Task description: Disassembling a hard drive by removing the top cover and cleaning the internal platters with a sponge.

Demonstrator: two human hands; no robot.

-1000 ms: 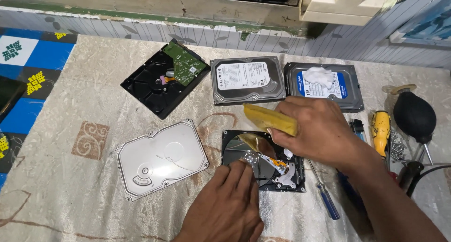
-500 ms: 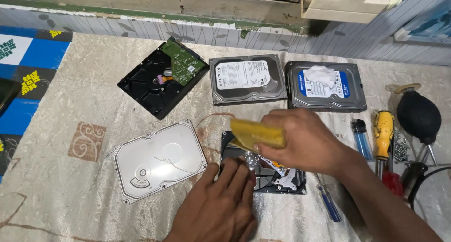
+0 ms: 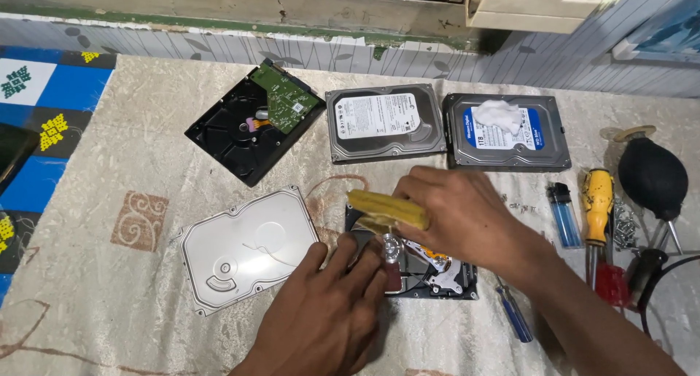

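An opened hard drive [image 3: 437,274] lies on the cloth-covered table [image 3: 131,288], its shiny platter partly visible. My right hand [image 3: 463,219] holds a folded yellow cloth [image 3: 386,210] pressed over the platter's upper left. My left hand [image 3: 328,310] rests flat on the drive's left side, fingers steadying it. The drive's silver lid [image 3: 248,245] lies to the left, inner face up.
At the back lie a black drive with a green circuit board [image 3: 255,124], a grey-labelled drive [image 3: 384,122] and a blue-labelled drive [image 3: 507,132] with white tissue on it. To the right are a blue lighter [image 3: 564,214], yellow-handled screwdriver [image 3: 598,208], black air blower [image 3: 652,175], blue screwdriver [image 3: 514,312] and loose screws.
My right hand has slid the yellow cloth leftward over the platter. My left hand stays on the drive. The view has shifted slightly.
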